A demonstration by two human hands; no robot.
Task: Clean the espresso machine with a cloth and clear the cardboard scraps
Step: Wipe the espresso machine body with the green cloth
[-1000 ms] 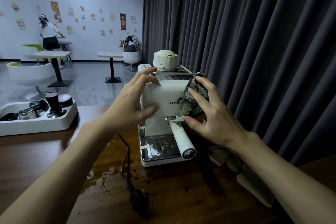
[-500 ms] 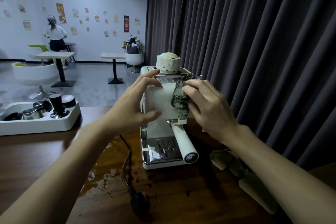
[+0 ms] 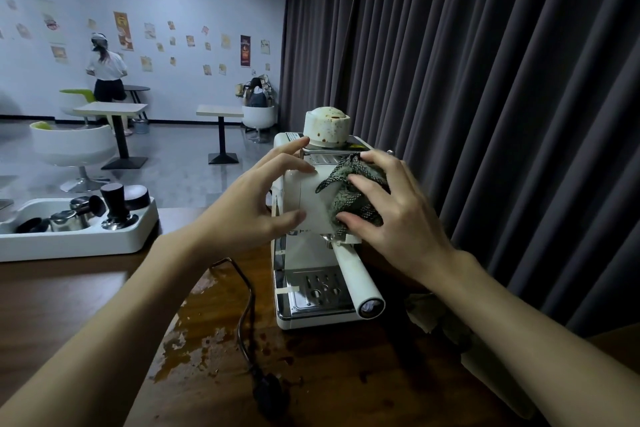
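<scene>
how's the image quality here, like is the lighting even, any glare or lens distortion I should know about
Head view: lighting is uneven, the far white wall bright, the curtain and table dim; glare patches shine on the wet tabletop beside the power cord; wide-angle stretch enlarges both forearms at the bottom corners; the left hand, right hand, cloth and espresso machine are reasonably sharp.

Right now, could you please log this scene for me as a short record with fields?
setting: wooden table beside a dark curtain
machine: white espresso machine, stained knob on top
left hand: braces the machine's front left
right hand: presses a checked cloth on the front panel
table mess: brown spill, black power cord
left side: white tray with a tamper
</scene>
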